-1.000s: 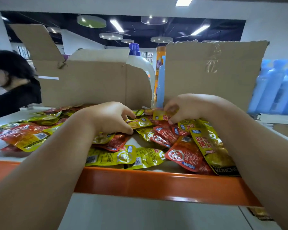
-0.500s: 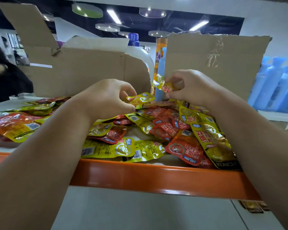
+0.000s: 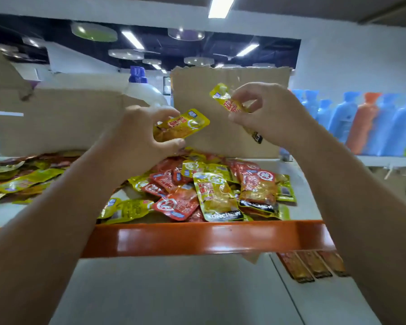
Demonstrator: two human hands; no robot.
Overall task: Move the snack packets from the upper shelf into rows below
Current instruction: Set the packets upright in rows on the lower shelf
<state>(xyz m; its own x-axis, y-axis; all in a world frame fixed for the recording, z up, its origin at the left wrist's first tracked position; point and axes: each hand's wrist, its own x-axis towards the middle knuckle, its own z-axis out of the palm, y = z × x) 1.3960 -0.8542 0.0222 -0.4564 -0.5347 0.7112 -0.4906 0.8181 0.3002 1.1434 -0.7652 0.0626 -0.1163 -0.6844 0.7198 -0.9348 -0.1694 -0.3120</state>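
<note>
A loose heap of red and yellow snack packets (image 3: 211,191) covers the upper shelf, whose orange front rail (image 3: 197,238) runs across the middle of the view. Above the heap, my left hand (image 3: 138,139) grips one yellow packet (image 3: 183,125) between fingers and thumb. My right hand (image 3: 270,111) pinches another yellow packet (image 3: 225,99), which hangs tilted from the fingertips. Both hands are raised clear of the pile. On the white lower shelf (image 3: 174,289) a row of packets (image 3: 312,266) shows edge-on at the right, partly hidden by my right forearm.
Torn cardboard boxes (image 3: 56,118) stand behind the heap, with a white bottle with a purple cap (image 3: 141,87) between them. Blue and orange bottles (image 3: 373,123) line a shelf at the right. More packets (image 3: 21,177) lie at the left.
Both hands have lifted off the pile, each with a yellow packet picked out of it. The view has tilted, and the person at the left is out of sight.
</note>
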